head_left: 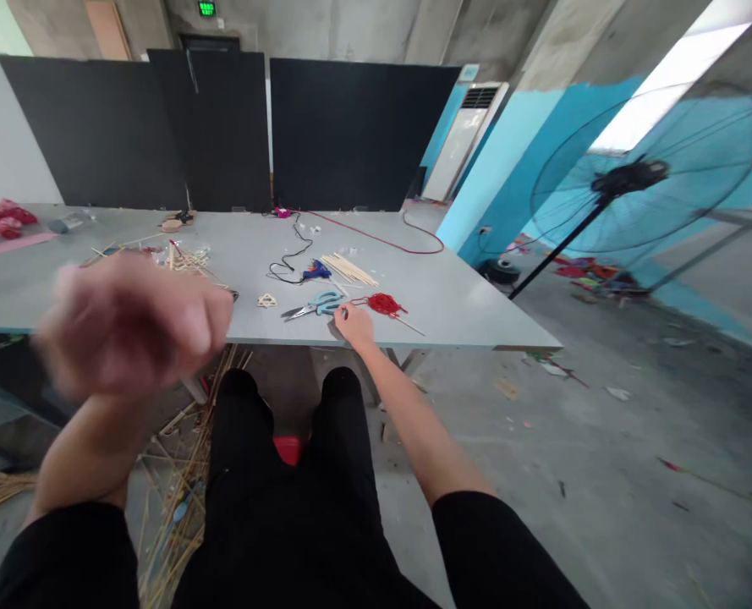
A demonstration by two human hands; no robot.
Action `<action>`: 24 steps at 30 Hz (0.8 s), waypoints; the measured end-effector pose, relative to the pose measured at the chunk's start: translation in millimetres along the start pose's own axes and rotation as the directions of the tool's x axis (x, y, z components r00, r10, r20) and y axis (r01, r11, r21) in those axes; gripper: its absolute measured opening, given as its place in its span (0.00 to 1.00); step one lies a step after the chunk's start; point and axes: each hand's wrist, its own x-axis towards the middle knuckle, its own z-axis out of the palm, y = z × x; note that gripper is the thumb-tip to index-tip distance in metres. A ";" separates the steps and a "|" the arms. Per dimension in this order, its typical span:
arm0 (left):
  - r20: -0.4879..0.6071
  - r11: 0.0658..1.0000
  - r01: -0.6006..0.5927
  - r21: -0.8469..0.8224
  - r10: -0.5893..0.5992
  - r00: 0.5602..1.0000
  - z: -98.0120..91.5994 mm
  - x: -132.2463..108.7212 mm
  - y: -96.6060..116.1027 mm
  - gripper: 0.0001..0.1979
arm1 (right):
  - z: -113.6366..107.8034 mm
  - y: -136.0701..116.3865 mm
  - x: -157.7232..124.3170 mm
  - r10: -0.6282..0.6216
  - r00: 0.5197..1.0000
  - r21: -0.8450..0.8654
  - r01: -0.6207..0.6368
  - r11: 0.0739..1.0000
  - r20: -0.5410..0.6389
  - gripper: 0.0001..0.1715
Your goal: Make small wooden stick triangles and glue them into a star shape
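Grey tabletop lies ahead. Nearest, the left hand is raised, blurred and curled; I cannot tell whether it holds anything. The right hand reaches the scissors near the front edge, its grip unclear; taking them by the loops, clear of the blades, seems safest. Beyond lies a glue gun.

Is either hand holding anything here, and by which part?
The right hand is at the handle end of the scissors, but whether it grips them cannot be told. The left hand is blurred; whether it holds anything cannot be told.
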 end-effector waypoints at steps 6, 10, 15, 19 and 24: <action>0.021 0.932 0.304 0.198 -0.314 0.949 31.4 40.5 -175.5 0.17 | 2.3 -0.8 0.0 0.003 1.000 -0.051 -0.003 0.999 0.011 0.19; 0.167 0.624 0.407 0.667 -0.658 0.735 30.5 -12.5 -270.7 0.44 | 2.7 -1.0 0.9 0.012 1.000 -0.060 -0.011 0.998 0.012 0.18; 0.185 0.566 0.391 0.726 -0.708 0.681 43.2 -57.1 -312.7 0.55 | 3.9 1.1 3.9 0.018 1.000 -0.059 -0.017 0.998 0.018 0.19; 0.265 0.636 0.329 0.699 -0.657 0.706 59.9 -60.2 -325.1 0.55 | 4.7 2.5 4.7 0.016 1.000 -0.061 -0.015 0.998 0.016 0.20; 0.325 0.701 0.278 0.656 -0.596 0.734 86.2 -63.6 -331.2 0.54 | 4.5 2.7 3.7 0.012 1.000 -0.065 -0.011 0.998 0.009 0.20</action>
